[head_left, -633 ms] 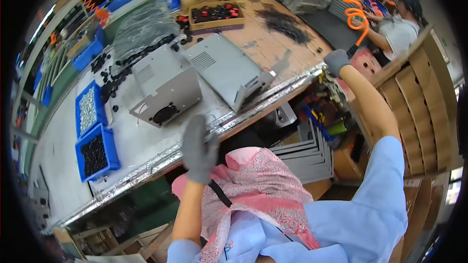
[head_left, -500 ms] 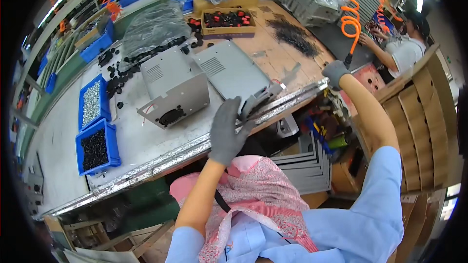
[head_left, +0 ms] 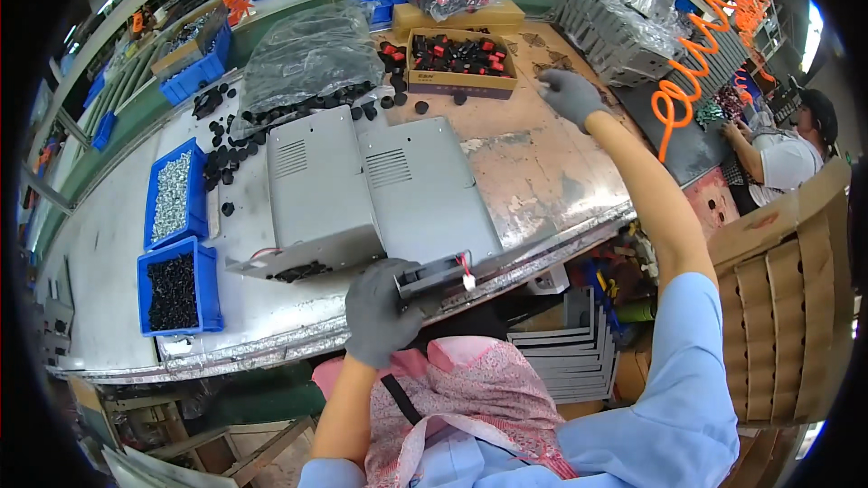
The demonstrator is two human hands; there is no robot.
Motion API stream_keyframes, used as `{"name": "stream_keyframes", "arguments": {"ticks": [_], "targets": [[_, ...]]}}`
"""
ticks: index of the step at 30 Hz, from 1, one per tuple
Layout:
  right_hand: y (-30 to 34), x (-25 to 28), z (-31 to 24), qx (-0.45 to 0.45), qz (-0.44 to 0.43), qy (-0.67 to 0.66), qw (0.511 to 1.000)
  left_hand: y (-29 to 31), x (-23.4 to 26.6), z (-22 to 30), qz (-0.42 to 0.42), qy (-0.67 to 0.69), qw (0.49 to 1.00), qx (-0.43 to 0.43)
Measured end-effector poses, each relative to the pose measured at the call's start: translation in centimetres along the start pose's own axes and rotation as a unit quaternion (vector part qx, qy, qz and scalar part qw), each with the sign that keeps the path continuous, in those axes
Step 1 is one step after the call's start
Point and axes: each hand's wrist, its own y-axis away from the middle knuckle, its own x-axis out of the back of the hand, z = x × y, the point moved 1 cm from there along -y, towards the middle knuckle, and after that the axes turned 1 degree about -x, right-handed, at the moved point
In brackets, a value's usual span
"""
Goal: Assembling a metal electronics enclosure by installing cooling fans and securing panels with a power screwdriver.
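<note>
The left hand (head_left: 384, 314) is at the near end of the right-hand metal cover (head_left: 434, 188), its thumb and fingers part bent around the corner of the raised end wall; it seems to touch there, but I cannot tell how firmly it grips. That cover lies on the bench (head_left: 565, 190) close against the left-hand metal cover (head_left: 321, 172), near the front edge. The right hand (head_left: 571, 98) reaches far forward over the bench, fingers loosely stretched and apart, with nothing visible in them, though their underside is hidden. To work well, I would have the left hand steady the end wall lightly, clear of the wire's white plug (head_left: 468, 281) that hangs beside it, and keep the right hand low and its fingertips together, so that loose bits do not scatter. Just left of the right hand stands an open cardboard box (head_left: 461, 79) of black and red parts, which limits room on that side; a heap of wrapped metal parts (head_left: 624, 32) bounds the other. The orange coiled hose (head_left: 669, 110) hangs near the right forearm and could snag it. Black caps (head_left: 237, 155) lie strewn beyond the covers, beside two blue bins (head_left: 211, 282).
</note>
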Motion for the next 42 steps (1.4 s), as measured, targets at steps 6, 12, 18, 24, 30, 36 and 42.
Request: {"name": "stream_keyframes", "arguments": {"ticks": [6,12,18,24,30,36,42], "targets": [[-8.2,-4.8,-4.6,0.007,0.006,0.024,1.0,0.0,0.2,-0.5,-0.022,0.006,1.0,-0.01],[-13.4,-7.1,-5.5,-0.014,-0.067,0.132,0.989,-0.8,0.8,-0.3,-0.046,0.028,0.998,-0.013],[-12.6,-6.4,-5.9,-0.015,-0.034,0.01,0.999,-0.6,0.8,-0.3,-0.021,0.025,0.999,-0.016],[-6.9,-4.1,-2.4,-0.133,-0.013,-0.708,0.694,0.1,0.1,-0.7,-0.05,0.046,0.997,0.03],[5.9,-4.0,-1.7,-0.201,-0.052,-0.902,0.378,0.2,-0.2,-0.5,-0.033,0.071,0.995,0.065],[20.2,-2.5,-3.0,-0.04,-0.197,-0.924,0.324,0.4,-0.2,0.2,-0.02,0.143,0.984,0.101],[31.9,3.1,-10.5,-0.041,-0.152,-0.792,0.59,1.0,-1.0,0.3,-0.01,0.129,0.981,0.144]]}}
